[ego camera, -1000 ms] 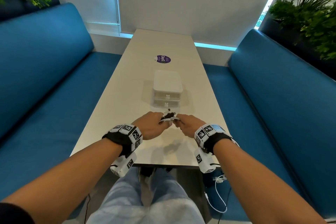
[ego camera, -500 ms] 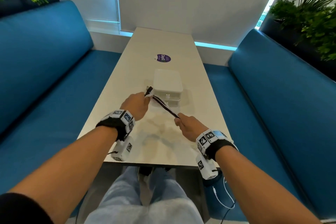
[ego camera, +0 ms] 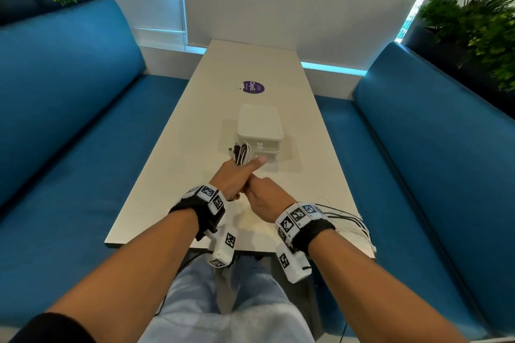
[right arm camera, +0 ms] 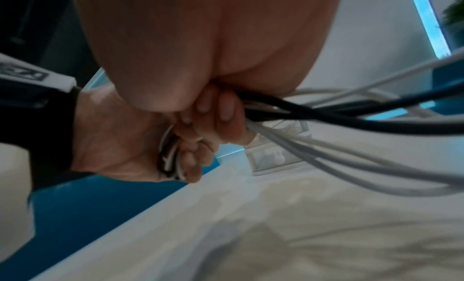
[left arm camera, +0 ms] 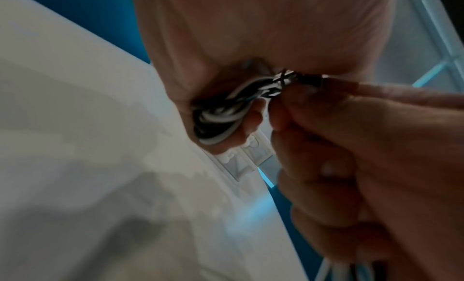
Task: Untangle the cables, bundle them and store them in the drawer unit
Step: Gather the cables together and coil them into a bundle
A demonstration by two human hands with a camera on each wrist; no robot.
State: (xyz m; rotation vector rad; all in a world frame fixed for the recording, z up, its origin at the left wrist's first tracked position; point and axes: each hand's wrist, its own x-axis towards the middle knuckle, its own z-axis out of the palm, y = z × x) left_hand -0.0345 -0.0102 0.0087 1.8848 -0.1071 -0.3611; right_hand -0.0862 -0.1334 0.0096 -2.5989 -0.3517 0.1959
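A bundle of black and white cables (ego camera: 242, 154) sticks up in loops out of my left hand (ego camera: 233, 181), which grips it in a fist with the thumb out. The left wrist view shows the coiled cables (left arm camera: 220, 114) in that palm. My right hand (ego camera: 263, 199) sits right against the left one and grips the loose cable strands (right arm camera: 288, 114) in curled fingers. Those strands (ego camera: 348, 218) trail past my right wrist toward the table's near right corner. The white drawer unit (ego camera: 259, 125) stands just beyond my hands, its drawers pushed in.
The long white table (ego camera: 172, 198) runs away from me between two blue benches (ego camera: 69, 120). A purple round sticker (ego camera: 253, 87) lies beyond the drawer unit. Plants stand at the back left and right. My knees are under the near table edge.
Half a second ago my hands were apart with the cable stretched between them. They have since come together, the cables are gathered in loops in my left hand, and loose strands trail right.
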